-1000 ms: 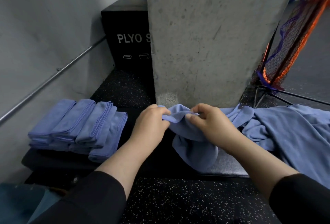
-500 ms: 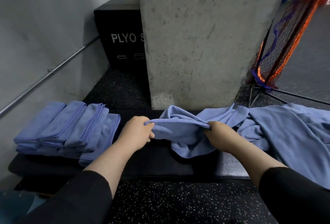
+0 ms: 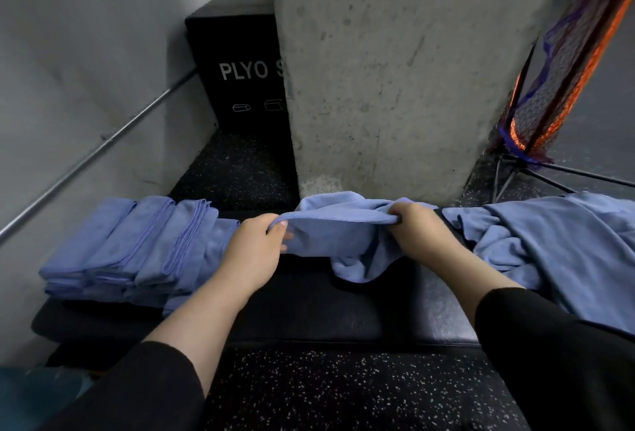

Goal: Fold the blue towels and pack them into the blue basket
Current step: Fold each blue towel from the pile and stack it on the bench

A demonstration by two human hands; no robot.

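A blue towel [image 3: 338, 229] is stretched between my two hands over a black padded bench [image 3: 309, 307]. My left hand [image 3: 256, 246] pinches its left corner and my right hand [image 3: 417, 226] grips its upper edge further right; the rest of the cloth sags in a bunch onto the bench. Several folded blue towels [image 3: 137, 248] lie overlapping in a stack on the bench's left end. A loose heap of unfolded blue towels [image 3: 556, 248] covers the right end. A blue shape at the bottom left corner [image 3: 37, 396], blurred, may be the basket.
A concrete pillar [image 3: 395, 69] rises right behind the bench. A black plyo box [image 3: 237, 63] stands behind it to the left, beside a grey wall with a metal rail [image 3: 99, 152]. An orange and blue net on a stand [image 3: 556, 63] is at the right. Speckled rubber floor [image 3: 343, 393] lies below.
My hands have moved apart, the left one to the left, pulling the bunched towel out into a stretched edge. The towel has lifted a little off the bench.
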